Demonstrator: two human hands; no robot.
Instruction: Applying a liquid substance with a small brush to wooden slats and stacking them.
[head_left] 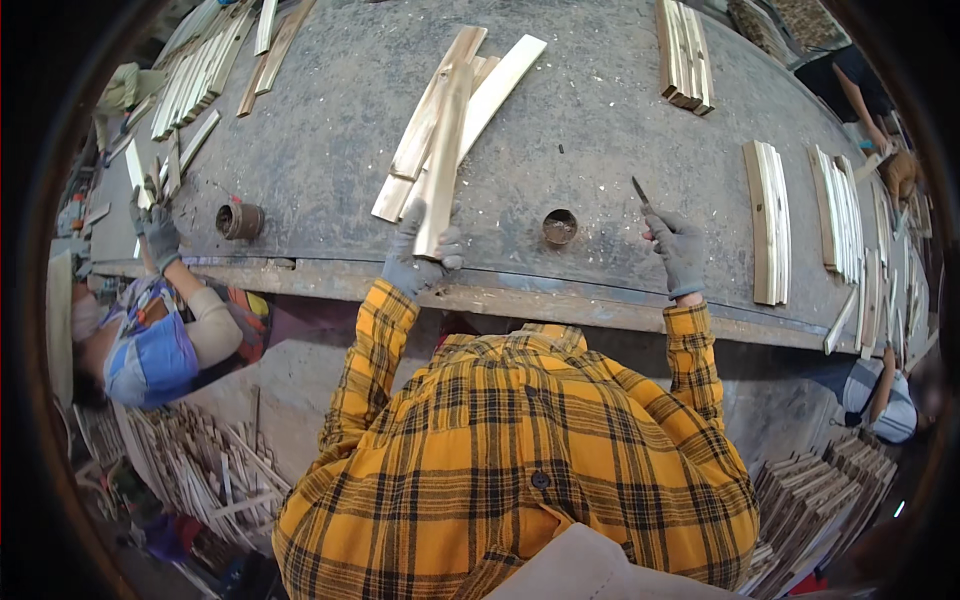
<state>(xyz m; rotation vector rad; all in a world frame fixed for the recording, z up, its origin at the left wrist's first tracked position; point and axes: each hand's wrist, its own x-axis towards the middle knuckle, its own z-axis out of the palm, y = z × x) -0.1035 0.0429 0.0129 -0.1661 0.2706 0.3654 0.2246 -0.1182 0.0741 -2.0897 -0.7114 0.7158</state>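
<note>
My gloved left hand (420, 250) is closed around the near end of a wooden strip (450, 150), which points away from me over the table edge. Under and beside it lie several other strips, among them a pale one (505, 95) that slants to the right. In my gloved right hand (677, 248) is a slim knife (640, 190), its dark blade pointing away and to the left, just above the table. Between my hands stands a small round tin (560, 241) with a dark inside.
The grey worktable (320, 120) is scattered with wood chips. Bundles of strips lie at far right (685, 55), right (768, 220) and far left (205, 85). A second tin (243, 221) stands at left. Co-workers work on both sides (165, 330). Scrap wood (220, 470) is piled behind me.
</note>
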